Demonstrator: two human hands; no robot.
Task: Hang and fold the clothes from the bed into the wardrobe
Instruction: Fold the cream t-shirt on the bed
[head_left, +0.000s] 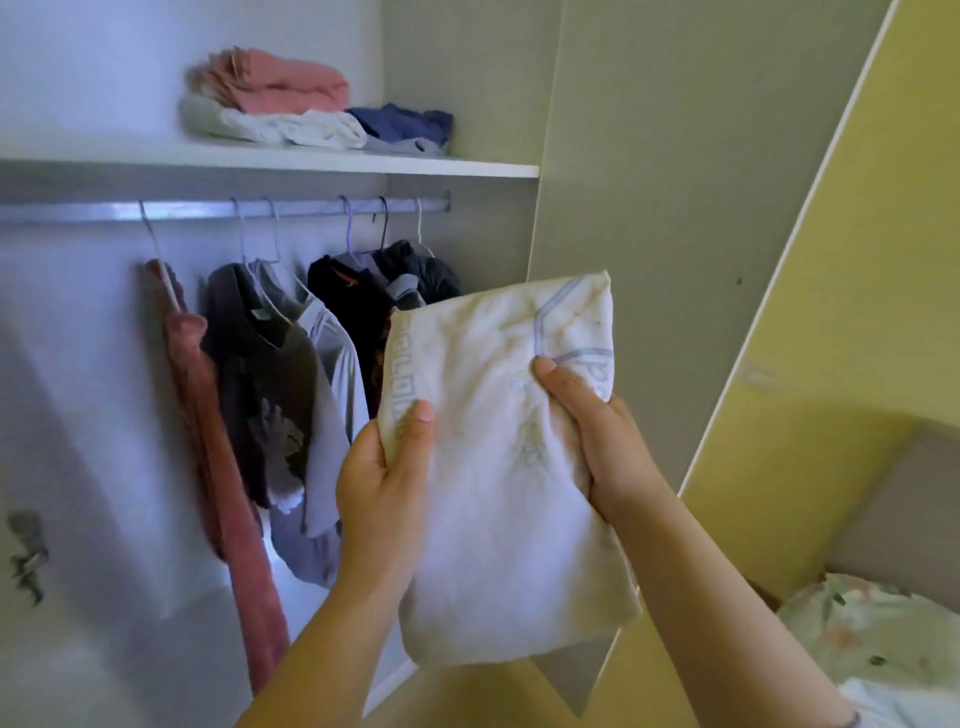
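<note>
- Wardrobe (623, 156): open, fills the left and centre of the frame. One shelf sits high up, with a rail just beneath it.
- Wardrobe door (831, 260): yellow, swung open, slanting down the right of the frame. Its edge runs close beside the right forearm.
- Hanging clothes (280, 374): about six pieces on hangers along the rail (182, 210), centre left. This part looks largely done.
- Folded white garment (498, 493): the piece in hand, folded flat with grey lettering. It is held up in the centre of the frame, in front of the hung clothes and below shelf level. Folded but not yet put away.
- Shelf (130, 153): a bare stretch runs toward the upper left. The front lip is the edge to lift over.
- Folded stack (275, 98): pink on white, with a blue piece beside it, upper centre. It reaches nearly to the side panel on the right, so open room lies left of the stack or on top of it.
- Bed (872, 623): only a floral corner shows at lower right. Cannot tell what clothes remain there.
- Left hand (379, 483): fingers clamped on the garment's left edge, thumb on the front face.
- Right hand (597, 431): fingers wrapped round the right edge, thumb pressed on the front.
- Judgement: well along. This piece probably goes up onto the shelf, and the rail hooks just under the lip could snag it as it rises.
</note>
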